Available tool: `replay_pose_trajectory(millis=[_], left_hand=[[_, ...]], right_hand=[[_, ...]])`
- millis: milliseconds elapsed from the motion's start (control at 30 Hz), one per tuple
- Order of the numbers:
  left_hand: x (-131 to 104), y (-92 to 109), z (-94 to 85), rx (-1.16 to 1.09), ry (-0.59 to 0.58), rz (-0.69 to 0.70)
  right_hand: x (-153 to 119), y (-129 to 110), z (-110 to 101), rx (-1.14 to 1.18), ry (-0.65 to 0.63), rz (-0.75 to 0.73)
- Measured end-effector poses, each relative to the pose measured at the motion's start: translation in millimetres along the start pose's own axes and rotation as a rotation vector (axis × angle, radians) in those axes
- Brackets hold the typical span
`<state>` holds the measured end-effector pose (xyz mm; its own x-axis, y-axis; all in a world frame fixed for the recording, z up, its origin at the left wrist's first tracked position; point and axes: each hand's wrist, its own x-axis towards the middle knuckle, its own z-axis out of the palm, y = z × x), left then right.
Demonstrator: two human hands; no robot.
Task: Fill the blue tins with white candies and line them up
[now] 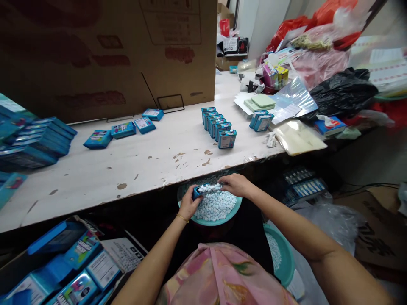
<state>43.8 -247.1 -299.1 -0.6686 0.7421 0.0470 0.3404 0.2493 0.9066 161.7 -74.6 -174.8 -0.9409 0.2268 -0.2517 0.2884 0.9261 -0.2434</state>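
Observation:
My left hand (189,203) is closed around a small blue box (196,192), whose open end faces right. In my right hand (235,185) is a small scoop (217,189), mostly hidden by the white pellets heaped on it. The scoop's tip is at the mouth of the box. Right below both hands, a turquoise basin (237,208) full of white and pale blue pellets (216,206) rests at my lap.
Several blue boxes stand in a row (219,127) on the white table (165,156); others are stacked at left (38,142). A large carton (111,55) blocks the back left. A carton of blue boxes (82,271) is low left, a second basin (288,258) low right.

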Motion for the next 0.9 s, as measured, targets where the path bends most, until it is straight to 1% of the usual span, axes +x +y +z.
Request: replay_pose_trajectory(millis=[100, 200, 333, 467, 567, 633, 700, 800, 867, 900], left_hand=[[1.3, 3.8, 3.1, 0.029, -0.02, 0.021], [1.0, 4.4, 2.9, 0.035, -0.017, 0.026], [0.4, 3.4, 1.7, 0.02, -0.022, 0.023], [0.9, 1.7, 1.9, -0.043, -0.014, 0.033], [1.9, -0.7, 1.3, -0.106, 0.01, -0.004], [2.4, -3.8, -1.0, -0.16, 0.03, -0.032], [2.2, -8.6, -4.8, -0.221, 0.04, -0.05], [0.4, -18.1, -9.8, -0.374, 0.052, -0.125], [-1.0, -23.9, -8.8, -0.539, 0.051, -0.244], [-1.3, -25.8, -6.3, -0.626, 0.049, -0.314]], right_hand=[[4.6, -19.3, -13.5, -0.209, -0.042, -0.017], [7.7, -36.2, -22.2, -0.329, -0.058, -0.061], [10.4, -51.3, -28.6, -0.376, -0.061, -0.095], [9.6, -53.4, -29.2, -0.344, -0.058, -0.076], [2.6, -41.0, -27.4, -0.279, -0.063, -0.022], [-5.9, -23.1, -23.6, -0.217, -0.044, 0.018], [-15.7, 1.6, -14.9, -0.159, -0.023, 0.059], [-26.4, 39.3, 12.1, -0.148, -0.031, 0.152], [-26.2, 53.1, 39.0, -0.161, -0.062, 0.215], [-23.1, 54.6, 54.1, -0.144, -0.073, 0.235]])
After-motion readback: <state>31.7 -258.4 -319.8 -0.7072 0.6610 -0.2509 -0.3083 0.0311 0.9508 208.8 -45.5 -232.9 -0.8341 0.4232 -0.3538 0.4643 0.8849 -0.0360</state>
